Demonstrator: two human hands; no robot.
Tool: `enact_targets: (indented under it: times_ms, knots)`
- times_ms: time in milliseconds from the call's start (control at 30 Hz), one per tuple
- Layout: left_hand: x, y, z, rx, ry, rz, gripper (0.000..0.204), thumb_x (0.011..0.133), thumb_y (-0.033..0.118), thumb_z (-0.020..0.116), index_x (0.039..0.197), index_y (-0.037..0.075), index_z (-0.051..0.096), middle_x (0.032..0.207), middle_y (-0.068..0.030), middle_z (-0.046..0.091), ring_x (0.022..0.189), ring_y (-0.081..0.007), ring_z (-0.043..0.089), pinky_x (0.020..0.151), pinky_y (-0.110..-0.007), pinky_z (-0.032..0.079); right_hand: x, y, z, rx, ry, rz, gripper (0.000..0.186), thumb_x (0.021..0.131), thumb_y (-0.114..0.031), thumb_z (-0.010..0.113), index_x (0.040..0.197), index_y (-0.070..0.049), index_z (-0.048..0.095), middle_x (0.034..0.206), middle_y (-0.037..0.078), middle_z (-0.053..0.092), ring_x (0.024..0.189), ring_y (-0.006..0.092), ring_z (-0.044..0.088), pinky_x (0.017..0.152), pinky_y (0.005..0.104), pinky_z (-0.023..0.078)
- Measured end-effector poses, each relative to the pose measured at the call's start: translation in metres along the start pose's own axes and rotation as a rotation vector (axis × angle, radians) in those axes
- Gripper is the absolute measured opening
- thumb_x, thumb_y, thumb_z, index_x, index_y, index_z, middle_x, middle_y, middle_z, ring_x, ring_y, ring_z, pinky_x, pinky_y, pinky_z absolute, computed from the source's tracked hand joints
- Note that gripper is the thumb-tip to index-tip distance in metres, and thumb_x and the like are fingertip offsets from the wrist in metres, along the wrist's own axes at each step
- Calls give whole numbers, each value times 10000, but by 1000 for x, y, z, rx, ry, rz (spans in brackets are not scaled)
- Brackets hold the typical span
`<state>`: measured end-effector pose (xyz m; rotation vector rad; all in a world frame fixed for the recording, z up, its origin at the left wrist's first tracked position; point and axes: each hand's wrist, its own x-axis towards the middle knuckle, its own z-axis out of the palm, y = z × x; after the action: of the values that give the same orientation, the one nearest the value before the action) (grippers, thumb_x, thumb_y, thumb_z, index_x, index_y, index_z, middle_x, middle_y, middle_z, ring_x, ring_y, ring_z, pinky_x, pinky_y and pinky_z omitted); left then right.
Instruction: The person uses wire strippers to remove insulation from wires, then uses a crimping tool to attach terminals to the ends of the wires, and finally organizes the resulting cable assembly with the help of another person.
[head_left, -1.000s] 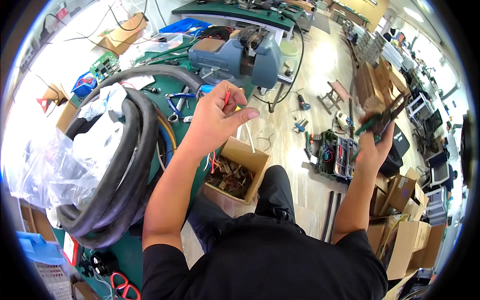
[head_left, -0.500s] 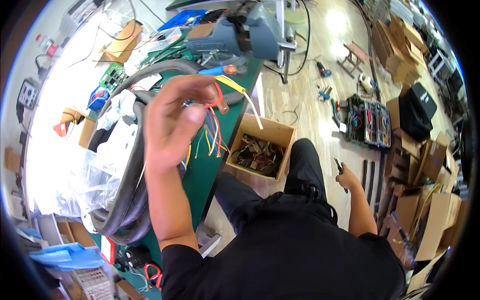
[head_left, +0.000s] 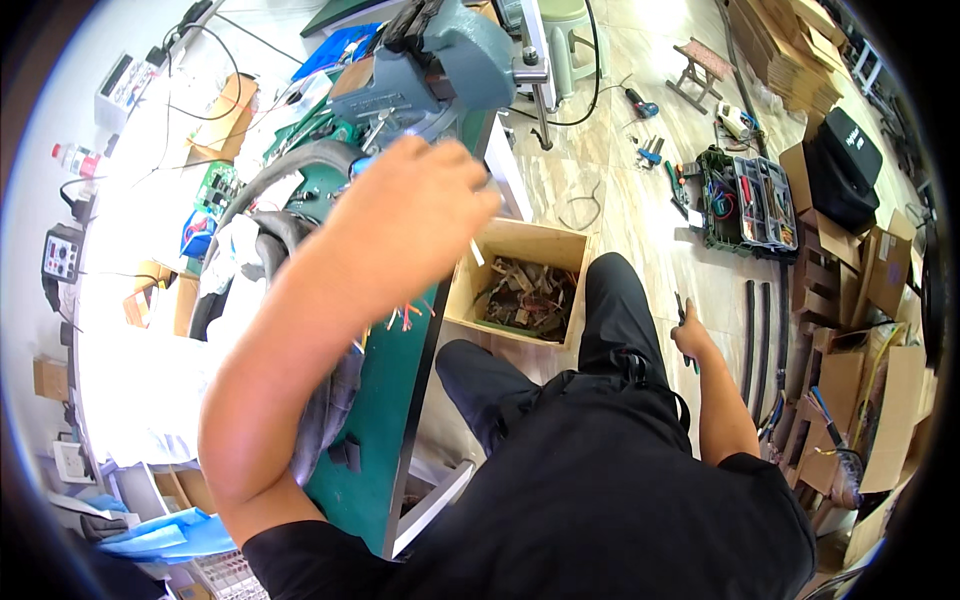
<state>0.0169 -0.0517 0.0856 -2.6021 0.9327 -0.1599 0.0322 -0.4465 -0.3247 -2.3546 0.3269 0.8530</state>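
Note:
My left hand (head_left: 415, 215) is raised over the right edge of the green bench, its fingers curled closed in front of the wire ends of a thick black cable (head_left: 300, 160). It hides most of those wires. A bit of blue insulated core (head_left: 360, 166) shows behind the knuckles, a white wire end (head_left: 476, 252) sticks out below the fingers, and thin coloured wires (head_left: 408, 316) hang beneath the wrist. What the fingers hold is hidden. Low at my right side, my right hand (head_left: 690, 338) is closed round a slim dark pliers-like tool (head_left: 681, 308).
A grey bench vise (head_left: 450, 65) stands at the bench's far end. On the floor are a wooden box (head_left: 465, 300) of scraps near my knees, an open toolbox (head_left: 745, 215), a small stool (head_left: 703, 62), black tubes (head_left: 757, 330) and cardboard boxes (head_left: 890, 420) on the right.
My left hand has turned from a loose, parted curl to a closed one with its back up, and has moved right over the wire ends. My right hand keeps the tool.

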Motion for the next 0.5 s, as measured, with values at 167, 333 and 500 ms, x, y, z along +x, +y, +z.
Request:
enact_targets:
  times_ms: [167, 333, 500]
  knots:
    - [23, 15, 7, 169, -466, 69, 106, 793, 129, 602, 844, 137, 694, 864, -32, 666, 928, -181, 628, 828, -339, 448, -2, -3, -1, 49, 10, -12, 929, 742, -96, 581, 1539, -13, 112, 1331, 371, 493, 1289, 423, 483, 1058, 390, 391]
    - [37, -24, 6, -150, -160, -194, 154, 823, 146, 598, 902, 62, 699, 887, -48, 698, 832, -209, 667, 786, -364, 494, 0, 0, -1, 24, -23, -35, 932, 728, -106, 598, 1536, -12, 143, 1330, 343, 512, 1240, 412, 527, 1031, 391, 416]
    - [16, -102, -7, -804, 460, -677, 290, 980, 193, 527, 1088, -38, 665, 841, -87, 664, 876, -179, 678, 802, -317, 522, 17, 10, 6, 12, 60, -167, 893, 745, -134, 572, 1526, -4, 158, 1226, 353, 569, 1149, 448, 571, 974, 435, 449]
